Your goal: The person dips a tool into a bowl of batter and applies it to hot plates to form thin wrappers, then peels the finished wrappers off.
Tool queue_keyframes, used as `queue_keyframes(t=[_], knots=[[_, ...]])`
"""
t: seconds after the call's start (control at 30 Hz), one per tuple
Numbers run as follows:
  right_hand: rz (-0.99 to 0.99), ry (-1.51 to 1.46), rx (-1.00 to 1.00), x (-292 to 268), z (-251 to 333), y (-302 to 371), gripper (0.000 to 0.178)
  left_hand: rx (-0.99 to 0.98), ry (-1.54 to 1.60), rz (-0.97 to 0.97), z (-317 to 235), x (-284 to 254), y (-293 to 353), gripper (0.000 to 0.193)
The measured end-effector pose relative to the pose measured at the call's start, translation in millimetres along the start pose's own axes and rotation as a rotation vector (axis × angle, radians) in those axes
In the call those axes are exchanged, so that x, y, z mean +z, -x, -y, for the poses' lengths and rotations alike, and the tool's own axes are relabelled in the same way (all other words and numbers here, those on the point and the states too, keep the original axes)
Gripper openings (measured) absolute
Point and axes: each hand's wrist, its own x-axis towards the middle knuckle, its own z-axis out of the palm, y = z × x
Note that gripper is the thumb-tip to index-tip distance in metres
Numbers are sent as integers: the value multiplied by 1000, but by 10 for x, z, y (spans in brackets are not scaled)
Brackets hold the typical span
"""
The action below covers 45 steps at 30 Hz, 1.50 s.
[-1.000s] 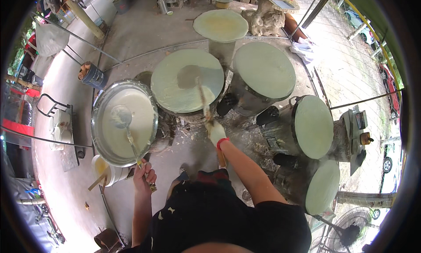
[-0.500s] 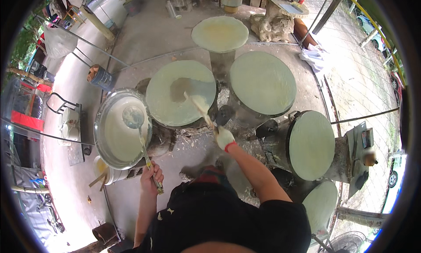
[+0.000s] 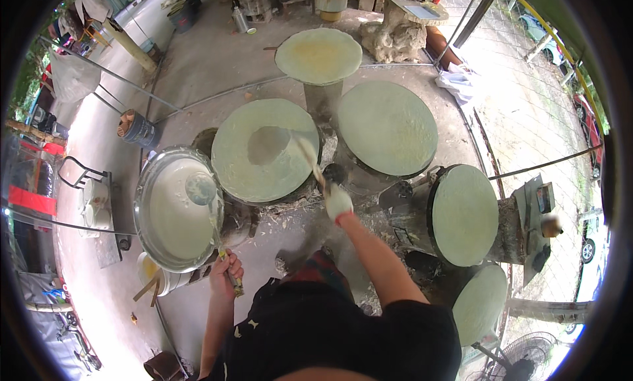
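My left hand (image 3: 226,272) is closed round the handle of a long ladle (image 3: 200,188). The ladle's bowl rests over white batter (image 3: 177,213) in a wide metal basin (image 3: 140,216). My right hand (image 3: 339,204), in a white glove with a red cuff, grips a wooden spreader (image 3: 319,178). Its blurred blade lies at the right side of a round griddle (image 3: 241,166) coated in pale batter. A grey-brown patch (image 3: 268,145) shows within that coating, left of the blade.
More batter-coated round griddles stand around me: one at the back (image 3: 319,54), one right of centre (image 3: 388,130), one farther right (image 3: 465,216) and one at the lower right (image 3: 480,306). A bucket (image 3: 140,131) stands at the left, and a fan (image 3: 527,354) at the lower right.
The spreader's blade has swung up and right across the griddle. The grey-brown patch has become smaller as batter covers its right part. The ladle stays over the basin. The whole view has shifted slightly.
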Motion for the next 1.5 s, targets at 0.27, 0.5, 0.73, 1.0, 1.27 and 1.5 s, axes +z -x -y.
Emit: queue_keyframes(t=[0.27,0.5,0.73,1.0,1.27,1.5], knots=[[-145,-542,-209,618,147,-585,40,-49,3,48,-346,-219,-27,20],[-121,-1184,245,745,814,49,38,-81,0,31,-633,-576,-49,21],[-259,-834,180,730,185,224,36,-157,73,120,-754,-686,-127,22],[-326,-976,195,1203,542,718,37,-185,-7,57,-812,-735,-160,20],[-333,-905,268,620,1033,21,34,-214,-26,31,-727,-529,-179,20],[-39,-694,-41,233,795,-636,32,-216,30,19,-525,-363,-291,19]])
